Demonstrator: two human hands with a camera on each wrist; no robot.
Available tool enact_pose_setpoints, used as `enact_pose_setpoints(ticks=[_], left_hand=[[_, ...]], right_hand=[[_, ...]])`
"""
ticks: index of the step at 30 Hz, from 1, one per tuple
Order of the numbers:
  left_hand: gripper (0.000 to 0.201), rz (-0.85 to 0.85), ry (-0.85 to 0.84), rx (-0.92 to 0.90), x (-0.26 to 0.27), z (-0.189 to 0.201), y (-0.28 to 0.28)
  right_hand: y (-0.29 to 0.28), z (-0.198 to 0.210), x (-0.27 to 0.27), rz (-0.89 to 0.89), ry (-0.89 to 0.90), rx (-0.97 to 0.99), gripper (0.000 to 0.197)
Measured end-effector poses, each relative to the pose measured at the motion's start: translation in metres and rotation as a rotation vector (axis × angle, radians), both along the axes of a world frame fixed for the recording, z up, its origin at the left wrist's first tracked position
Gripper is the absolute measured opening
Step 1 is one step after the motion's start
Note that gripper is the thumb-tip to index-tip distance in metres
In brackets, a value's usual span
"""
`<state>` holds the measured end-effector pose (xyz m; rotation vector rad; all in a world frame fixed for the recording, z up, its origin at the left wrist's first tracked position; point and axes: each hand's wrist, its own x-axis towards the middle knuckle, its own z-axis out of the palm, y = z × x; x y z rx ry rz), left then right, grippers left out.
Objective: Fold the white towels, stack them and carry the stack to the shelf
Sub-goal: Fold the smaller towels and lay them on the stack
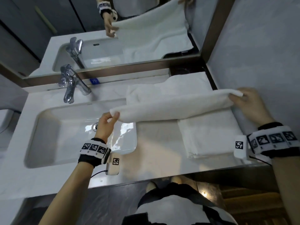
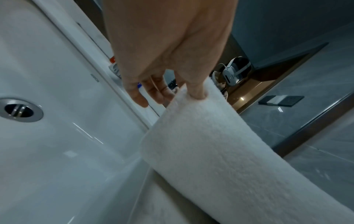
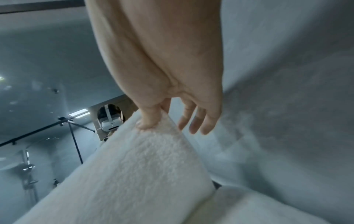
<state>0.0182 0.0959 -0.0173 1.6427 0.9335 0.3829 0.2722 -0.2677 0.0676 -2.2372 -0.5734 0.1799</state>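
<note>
Mid-fold on my end. Left hand point(image 1: 106, 122) and right hand point(image 1: 246, 103) each pinch one end of a towel point(image 1: 175, 108), thumb against fingers point(image 2: 198, 91), stretched between them above the worktop point(image 1: 155, 143). Below the right fingers lies one folded towel point(image 1: 209, 137) (done, I judge). Another towel point(image 1: 170, 88) lies loose beyond the fingers. Stacking and shelf run remain; no shelf visible.

Bathroom: sink point(image 1: 48, 127), faucet point(image 1: 71, 85), mirror point(image 1: 129, 30)
</note>
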Motion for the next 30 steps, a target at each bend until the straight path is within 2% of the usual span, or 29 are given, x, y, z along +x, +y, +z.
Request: enact_pose_setpoints(ticks=[1, 4, 10, 14, 17, 20, 23, 26, 29, 30], left_hand=[[0.032, 0.008, -0.023, 0.018, 0.006, 0.0, 0.002], [0.028, 0.035, -0.074, 0.037, 0.031, 0.0, 0.012], [0.031, 0.173, 0.015, 0.168, 0.087, 0.0, 0.036], [0.031, 0.216, 0.088, 0.276, 0.116, 0.005, 0.05], [0.033, 0.229, 0.163, 0.31, 0.133, 0.005, 0.062], [0.039, 0.246, 0.223, 0.263, 0.147, -0.001, 0.074], [0.045, 0.269, 0.253, 0.23, 0.163, -0.01, 0.082], [0.031, 0.195, 0.221, 0.134, 0.173, -0.02, 0.08], [0.033, 0.075, 0.372, 0.048, 0.173, -0.034, 0.07], [0.04, 0.06, 0.439, 0.048, 0.172, -0.039, 0.067]], right_hand=[[0.01, 0.001, 0.004, -0.013, -0.005, -0.003, 0.02], [0.04, -0.001, 0.022, -0.102, -0.002, 0.004, 0.03], [0.09, -0.005, 0.066, -0.284, 0.05, -0.008, 0.034], [0.11, -0.009, 0.098, -0.274, -0.016, -0.035, 0.023], [0.121, -0.016, 0.121, -0.254, -0.053, -0.077, 0.03], [0.128, -0.023, 0.141, -0.233, -0.049, -0.132, 0.02], [0.134, -0.029, 0.157, -0.223, -0.008, -0.175, 0.03], [0.14, -0.039, 0.165, -0.195, 0.091, -0.161, 0.035], [0.137, -0.052, 0.164, -0.139, 0.224, -0.256, 0.036], [0.135, -0.057, 0.162, -0.117, 0.262, -0.302, 0.037]])
